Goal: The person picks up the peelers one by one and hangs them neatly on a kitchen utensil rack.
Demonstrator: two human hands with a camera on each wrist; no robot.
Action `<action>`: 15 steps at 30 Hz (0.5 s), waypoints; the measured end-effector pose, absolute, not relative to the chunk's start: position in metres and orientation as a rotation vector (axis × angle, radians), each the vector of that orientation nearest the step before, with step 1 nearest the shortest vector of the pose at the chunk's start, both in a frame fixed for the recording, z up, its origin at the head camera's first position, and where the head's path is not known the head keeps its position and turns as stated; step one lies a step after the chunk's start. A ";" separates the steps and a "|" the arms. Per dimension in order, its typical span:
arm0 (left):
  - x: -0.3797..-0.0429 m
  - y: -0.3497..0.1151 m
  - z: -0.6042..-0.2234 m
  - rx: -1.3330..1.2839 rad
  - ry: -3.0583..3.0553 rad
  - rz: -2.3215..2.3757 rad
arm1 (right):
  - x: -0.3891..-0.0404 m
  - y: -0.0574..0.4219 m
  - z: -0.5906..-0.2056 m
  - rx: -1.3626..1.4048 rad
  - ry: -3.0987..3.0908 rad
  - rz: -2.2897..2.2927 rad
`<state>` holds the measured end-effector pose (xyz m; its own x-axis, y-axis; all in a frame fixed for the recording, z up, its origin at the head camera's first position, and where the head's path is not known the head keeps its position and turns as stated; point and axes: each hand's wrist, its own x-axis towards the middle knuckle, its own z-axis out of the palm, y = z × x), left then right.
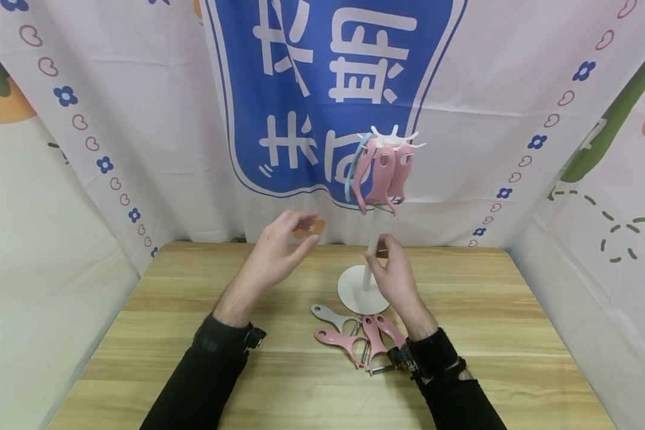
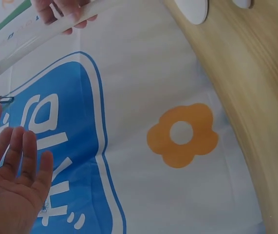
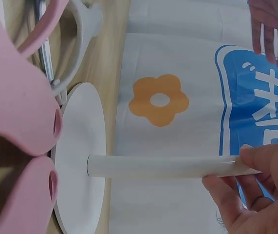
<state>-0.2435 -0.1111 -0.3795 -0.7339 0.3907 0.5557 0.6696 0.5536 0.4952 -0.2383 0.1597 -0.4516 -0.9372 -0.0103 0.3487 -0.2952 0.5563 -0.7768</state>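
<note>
My right hand grips the pole of a white stand with a round base, thumb and fingertips around it. My left hand is held in the air to the left of the stand, fingers extended and holding nothing. From the prongs of the stand's top hang several pink peelers and a light blue peeler on the left side. In front of the base, a grey peeler and three pink peelers lie in a loose pile on the table.
The wooden table ends at a hanging cloth with a blue panel, just behind the stand. More light cloth closes in the right side. My right wrist is over the edge of the peeler pile.
</note>
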 end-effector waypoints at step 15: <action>-0.243 -0.110 -0.402 -0.864 -2.452 -1.066 | -0.233 0.149 -0.452 0.181 -2.405 1.512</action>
